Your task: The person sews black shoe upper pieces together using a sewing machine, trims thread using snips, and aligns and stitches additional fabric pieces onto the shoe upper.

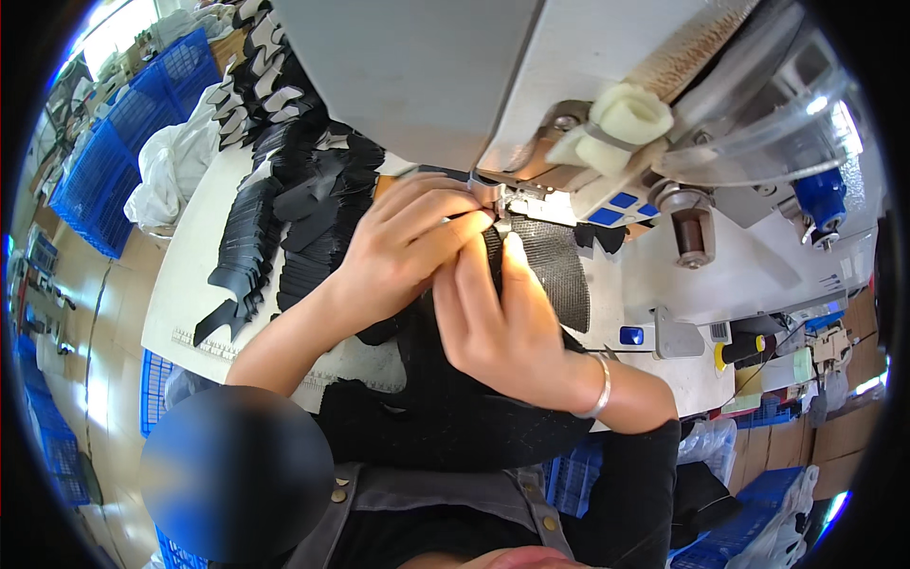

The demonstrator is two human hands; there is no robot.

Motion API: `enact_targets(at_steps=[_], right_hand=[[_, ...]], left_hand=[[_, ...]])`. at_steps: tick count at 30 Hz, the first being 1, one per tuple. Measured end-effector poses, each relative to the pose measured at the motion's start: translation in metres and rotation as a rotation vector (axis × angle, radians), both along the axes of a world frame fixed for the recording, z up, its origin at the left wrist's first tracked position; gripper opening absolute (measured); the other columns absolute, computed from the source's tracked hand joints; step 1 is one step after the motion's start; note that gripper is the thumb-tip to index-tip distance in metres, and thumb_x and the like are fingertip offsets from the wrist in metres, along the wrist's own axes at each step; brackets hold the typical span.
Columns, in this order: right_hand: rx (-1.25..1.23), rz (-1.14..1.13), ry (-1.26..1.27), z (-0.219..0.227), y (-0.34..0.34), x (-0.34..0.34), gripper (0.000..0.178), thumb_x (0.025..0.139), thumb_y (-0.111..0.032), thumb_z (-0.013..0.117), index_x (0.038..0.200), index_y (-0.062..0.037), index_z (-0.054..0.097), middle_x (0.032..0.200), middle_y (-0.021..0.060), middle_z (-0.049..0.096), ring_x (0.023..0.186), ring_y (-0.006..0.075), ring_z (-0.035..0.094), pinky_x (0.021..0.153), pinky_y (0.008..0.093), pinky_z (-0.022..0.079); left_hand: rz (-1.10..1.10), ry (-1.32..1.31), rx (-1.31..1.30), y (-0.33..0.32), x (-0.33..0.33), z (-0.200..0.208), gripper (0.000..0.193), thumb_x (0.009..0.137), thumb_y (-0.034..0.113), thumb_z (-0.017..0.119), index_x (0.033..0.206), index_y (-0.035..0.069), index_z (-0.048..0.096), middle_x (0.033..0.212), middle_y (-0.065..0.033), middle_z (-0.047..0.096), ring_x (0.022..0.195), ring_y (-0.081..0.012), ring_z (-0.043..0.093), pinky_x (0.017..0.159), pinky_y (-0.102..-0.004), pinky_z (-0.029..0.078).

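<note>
Both my hands meet just below the needle area of a sewing machine (pixel 488 192). A piece of black mesh fabric (pixel 559 270) lies there, spreading to the right of my fingers. My left hand (pixel 393 251) reaches in from the left, its fingers closed together on the fabric's edge close to the presser foot. Lower and to the right, my right hand (pixel 502 318) pinches the same dark fabric between thumb and fingers. The exact edge between the fingertips is partly hidden. More black cloth (pixel 445 417) hangs below my hands over the table's front.
Stacked black cut pieces (pixel 251 232) cover the table's left side. The machine's grey head (pixel 408 76) overhangs my hands. A brown thread bobbin (pixel 692 232) sits on the machine at right, and a thread cone (pixel 739 351) stands farther right. Blue crates (pixel 142 133) are beyond the table.
</note>
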State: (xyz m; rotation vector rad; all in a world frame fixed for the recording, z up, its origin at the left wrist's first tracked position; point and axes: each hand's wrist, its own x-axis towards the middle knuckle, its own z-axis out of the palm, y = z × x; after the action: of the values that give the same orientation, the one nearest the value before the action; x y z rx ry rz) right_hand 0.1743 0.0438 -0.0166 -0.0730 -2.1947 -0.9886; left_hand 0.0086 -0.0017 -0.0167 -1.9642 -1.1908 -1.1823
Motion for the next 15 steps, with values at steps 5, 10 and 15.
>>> enact_targets(at_steps=[5, 10, 15], right_hand=[[-1.328, 0.462, -0.384, 0.079, 0.025, 0.062, 0.058, 0.068, 0.004, 0.061, 0.125, -0.0048, 0.058, 0.122, 0.0122, 0.061, 0.117, 0.0354, 0.056, 0.096, 0.0421, 0.046], [-0.557, 0.119, -0.244, 0.052, 0.019, 0.061, 0.041, 0.07, 0.001, 0.068, 0.111, -0.0047, 0.064, 0.112, 0.0094, 0.063, 0.11, 0.0265, 0.061, 0.102, 0.0486, 0.041], [-0.36, 0.3, -0.016, 0.018, 0.019, 0.044, 0.014, 0.073, -0.006, 0.069, 0.087, -0.004, 0.067, 0.091, 0.0051, 0.062, 0.083, 0.0176, 0.063, 0.078, 0.037, 0.047]], left_hand=[[-0.1, 0.021, 0.022, 0.005, -0.002, -0.004, 0.024, 0.07, 0.003, 0.066, 0.093, -0.001, 0.064, 0.095, -0.0085, 0.061, 0.091, -0.0257, 0.065, 0.079, -0.0341, 0.055], [-0.117, 0.137, 0.038, 0.004, -0.007, 0.002, 0.031, 0.067, 0.002, 0.067, 0.098, -0.002, 0.067, 0.095, -0.0103, 0.062, 0.092, -0.0281, 0.065, 0.079, -0.0373, 0.055], [-0.109, 0.163, -0.029, 0.005, -0.004, 0.005, 0.034, 0.067, 0.008, 0.064, 0.1, 0.0, 0.068, 0.087, -0.0075, 0.06, 0.086, -0.0258, 0.064, 0.079, -0.0389, 0.055]])
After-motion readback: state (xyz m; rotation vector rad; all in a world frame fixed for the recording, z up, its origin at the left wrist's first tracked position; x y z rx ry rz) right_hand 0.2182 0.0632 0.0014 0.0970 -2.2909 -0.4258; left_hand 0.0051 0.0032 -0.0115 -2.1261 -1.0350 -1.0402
